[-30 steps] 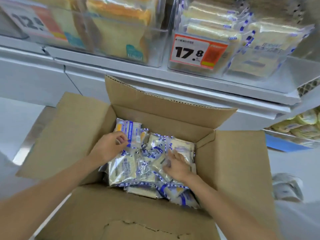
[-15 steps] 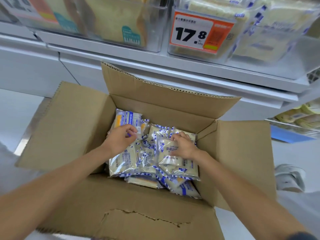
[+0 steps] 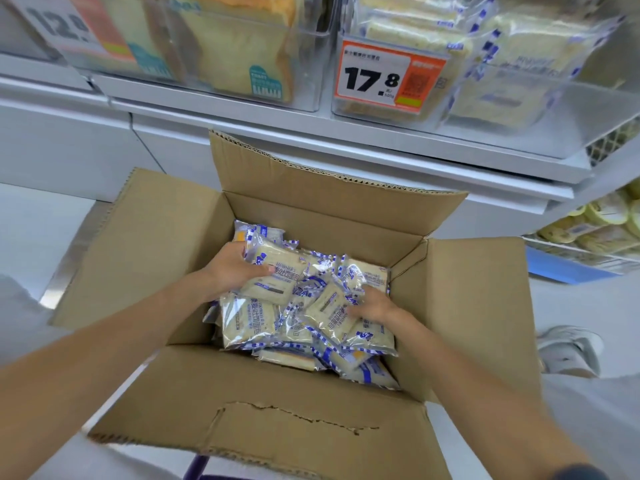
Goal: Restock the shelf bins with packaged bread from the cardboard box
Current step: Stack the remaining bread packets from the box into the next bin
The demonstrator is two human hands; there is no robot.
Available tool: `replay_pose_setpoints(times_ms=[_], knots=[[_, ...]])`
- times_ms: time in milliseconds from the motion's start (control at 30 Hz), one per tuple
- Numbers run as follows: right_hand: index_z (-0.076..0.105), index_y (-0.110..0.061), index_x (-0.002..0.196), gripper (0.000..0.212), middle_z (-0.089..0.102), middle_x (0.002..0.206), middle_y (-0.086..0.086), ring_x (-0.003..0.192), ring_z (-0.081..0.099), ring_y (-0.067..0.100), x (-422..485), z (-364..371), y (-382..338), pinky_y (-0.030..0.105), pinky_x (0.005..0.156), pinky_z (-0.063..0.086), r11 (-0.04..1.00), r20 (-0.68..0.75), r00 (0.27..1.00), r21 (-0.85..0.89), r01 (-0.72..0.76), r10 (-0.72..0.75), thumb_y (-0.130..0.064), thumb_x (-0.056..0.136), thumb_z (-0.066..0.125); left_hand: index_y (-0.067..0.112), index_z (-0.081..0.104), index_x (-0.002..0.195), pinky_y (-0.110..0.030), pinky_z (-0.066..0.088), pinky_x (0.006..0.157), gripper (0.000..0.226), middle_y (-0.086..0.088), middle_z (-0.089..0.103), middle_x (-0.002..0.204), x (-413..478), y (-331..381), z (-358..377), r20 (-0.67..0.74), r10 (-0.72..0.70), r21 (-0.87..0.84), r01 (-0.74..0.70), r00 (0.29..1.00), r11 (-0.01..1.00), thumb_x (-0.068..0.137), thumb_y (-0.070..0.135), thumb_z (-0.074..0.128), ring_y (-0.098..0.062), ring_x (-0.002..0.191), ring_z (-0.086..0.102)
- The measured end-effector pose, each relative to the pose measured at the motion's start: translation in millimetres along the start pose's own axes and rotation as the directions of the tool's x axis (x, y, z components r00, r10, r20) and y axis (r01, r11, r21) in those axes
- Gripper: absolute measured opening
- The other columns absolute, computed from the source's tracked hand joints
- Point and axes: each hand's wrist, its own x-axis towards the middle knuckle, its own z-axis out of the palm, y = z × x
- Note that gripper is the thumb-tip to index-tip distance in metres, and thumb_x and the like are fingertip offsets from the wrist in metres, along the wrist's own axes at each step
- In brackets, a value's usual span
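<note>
Bread packs [image 3: 298, 327] look slick; my left hand [image 3: 232, 271] and right hand [image 3: 375, 306] each grip one, might slip mid-lift.

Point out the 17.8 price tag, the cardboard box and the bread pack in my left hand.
Orange-and-white 17.8 price tag [image 3: 372, 79], head view, on the digits.
Brown cardboard box [image 3: 277, 386], head view, on its near flap.
Clear blue-striped bread pack [image 3: 277, 277], head view, on its front face.

Shop | price tag [image 3: 388, 76] 17.8 | shelf bins [image 3: 429, 116] w/ pkgd bread [image 3: 530, 39]
</note>
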Motion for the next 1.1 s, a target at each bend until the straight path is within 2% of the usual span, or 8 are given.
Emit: replay_pose_setpoints(times_ms=[100,200,367,467,633,800,900,1100], knots=[[0.058,-0.015,0.11,0.04,0.055,0.113,0.001,0.107,0.052,0.02,5,22,7,0.031,0.084,0.047,0.997,-0.049,0.999,-0.08,-0.001,-0.003,-0.034,0.08,0.076,-0.003,0.057,0.113,-0.039,0.051,0.055,0.078,-0.021,0.062,0.091,2,-10,-5,0.002,0.021,-0.024,-0.021,1.0,1.0,0.06,0.047,0.088,-0.022,0.064,0.053],[0.053,-0.018,0.102,0.031,0.043,0.114,0.001,0.101,0.048,0.018,4,32,5,0.027,0.071,0.043,0.996,-0.054,0.994,-0.009,0.093,-0.093,-0.018,0.079,0.074,0.009,0.064,0.11,-0.045,0.058,0.083,0.05,-0.012,0.073,0.103,-7,0,-4,0.014,0.025,-0.074,-0.024,1.0,0.997,0.071,0.033,0.086,-0.025,0.088,0.072],[0.047,-0.019,0.088,0.037,0.053,0.113,-0.004,0.105,0.051,0.016,-19,14,-20,0.017,0.059,0.043,0.889,-0.126,0.945,0.322,0.325,-0.301,0.014,0.078,0.062,0.009,0.065,0.107,-0.019,0.054,0.06,0.021,-0.007,0.074,0.1,-13,8,0,-0.011,0.114,-0.127,-0.114,0.993,0.985,0.086,0.011,0.072,-0.006,0.073,0.071],[0.057,-0.023,0.089,0.04,0.048,0.109,-0.004,0.097,0.05,0.011,-47,-22,-47,0.01,0.066,0.042,0.846,-0.195,0.853,0.147,0.513,-0.484,0.015,0.077,0.06,0.012,0.063,0.106,-0.021,0.053,0.059,0.025,-0.002,0.071,0.097,-22,20,-6,-0.013,0.157,-0.073,-0.158,0.987,0.985,0.085,0.021,0.074,-0.007,0.076,0.07],[0.054,-0.026,0.129,0.055,0.053,0.12,-0.004,0.098,0.053,0.005,-111,-65,-102,0.015,0.09,0.045,0.711,-0.236,0.693,0.008,0.703,-0.682,0.003,0.083,0.065,0.027,0.062,0.117,-0.042,0.048,0.096,0.074,0.01,0.065,0.101,-57,74,7,0.193,0.282,0.109,-0.306,0.94,0.946,0.062,0.076,0.069,-0.006,0.085,0.063],[0.054,-0.023,0.133,0.061,0.06,0.124,0.0,0.112,0.058,0.014,-171,-107,-112,0.034,0.101,0.047,0.638,-0.379,0.595,0.018,0.77,-0.709,-0.015,0.078,0.079,0.019,0.062,0.117,-0.024,0.052,0.082,0.05,0.002,0.073,0.1,-93,124,20,0.182,0.453,0.029,-0.465,0.873,0.885,0.075,0.034,0.083,-0.005,0.087,0.069],[0.028,-0.024,0.152,0.092,0.042,0.149,0.0,0.136,0.039,0.014,-200,-140,-106,0.033,0.113,0.034,0.7,-0.248,0.657,-0.19,0.688,-0.712,-0.029,0.076,0.082,0.011,0.064,0.113,-0.014,0.048,0.068,0.039,0.004,0.073,0.09,-112,160,17,0.086,0.543,-0.031,-0.543,0.835,0.839,0.078,0.02,0.081,0.0,0.074,0.068],[0.046,-0.019,0.13,0.068,0.046,0.113,0.002,0.107,0.048,0.022,-270,-217,-109,0.041,0.094,0.045,0.638,-0.407,0.491,-0.522,0.567,-0.77,-0.032,0.072,0.08,0.024,0.052,0.105,-0.005,0.042,0.061,0.042,0.019,0.058,0.085,-151,256,23,-0.038,0.727,0.099,-0.722,0.685,0.685,0.076,0.027,0.082,0.008,0.07,0.055]])
